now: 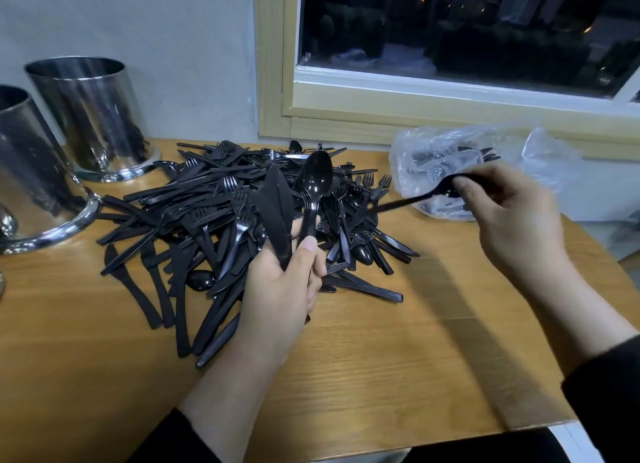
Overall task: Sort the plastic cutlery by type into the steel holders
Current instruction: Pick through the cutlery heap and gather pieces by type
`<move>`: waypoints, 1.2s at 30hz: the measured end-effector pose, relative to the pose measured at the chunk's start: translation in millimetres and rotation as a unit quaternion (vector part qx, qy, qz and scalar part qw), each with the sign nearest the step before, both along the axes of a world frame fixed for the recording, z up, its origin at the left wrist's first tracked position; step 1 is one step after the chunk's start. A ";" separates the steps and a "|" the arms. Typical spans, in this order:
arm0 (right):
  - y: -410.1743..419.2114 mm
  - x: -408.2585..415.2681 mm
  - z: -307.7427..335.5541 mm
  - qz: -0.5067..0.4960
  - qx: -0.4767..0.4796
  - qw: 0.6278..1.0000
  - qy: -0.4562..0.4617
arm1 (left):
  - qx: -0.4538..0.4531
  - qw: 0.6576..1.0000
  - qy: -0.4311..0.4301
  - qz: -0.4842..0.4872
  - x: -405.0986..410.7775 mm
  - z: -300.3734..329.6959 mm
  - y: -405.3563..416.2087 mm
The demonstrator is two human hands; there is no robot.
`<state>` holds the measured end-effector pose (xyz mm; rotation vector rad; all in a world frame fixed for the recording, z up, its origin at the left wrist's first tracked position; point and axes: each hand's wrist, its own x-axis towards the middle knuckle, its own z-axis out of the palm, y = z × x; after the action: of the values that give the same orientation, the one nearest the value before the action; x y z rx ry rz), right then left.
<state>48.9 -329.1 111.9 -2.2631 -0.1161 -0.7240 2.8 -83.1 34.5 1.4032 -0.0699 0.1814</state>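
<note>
A big heap of black plastic cutlery, forks, knives and spoons mixed, lies on the wooden table. My left hand is raised over the heap's near side and grips a black spoon and black knives, all pointing up. My right hand, to the right of the heap, pinches the bowl end of another black spoon whose handle points left toward the pile. Two steel holders stand at the left: one at the back, one nearer and cut off by the frame edge.
A clear plastic bag with more black cutlery lies at the back right, just behind my right hand. The wall and a wooden window frame bound the table's far side. The table's right edge drops off near my right sleeve.
</note>
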 end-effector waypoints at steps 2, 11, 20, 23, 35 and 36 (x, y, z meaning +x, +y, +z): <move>11.6 -12.9 14.0 0.085 -0.020 0.996 0.028 | 0.019 1.000 -0.008 0.016 -0.2 -2.3 1.3; 60.5 -22.4 10.2 0.152 -0.137 0.977 0.062 | 0.009 0.993 0.049 -0.105 -24.6 -2.8 12.1; 76.2 -24.5 2.3 0.186 -0.112 0.967 0.132 | 0.006 0.985 0.068 -0.157 -30.8 -6.9 26.5; 77.2 -21.8 0.1 0.185 -0.106 0.967 0.137 | -0.014 0.983 0.072 -0.168 -33.3 -7.2 26.2; 89.8 -27.6 -14.2 0.215 0.023 0.965 0.149 | 0.067 0.990 0.033 -0.121 -39.2 -9.0 26.5; 92.6 -27.7 -16.2 0.214 0.033 0.965 0.146 | 0.067 0.992 0.024 -0.105 -41.1 -9.2 28.7</move>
<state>21.2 -236.5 95.8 -2.1494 -0.4159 -0.1621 -38.3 -54.4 25.3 1.5223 -0.1921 -0.0334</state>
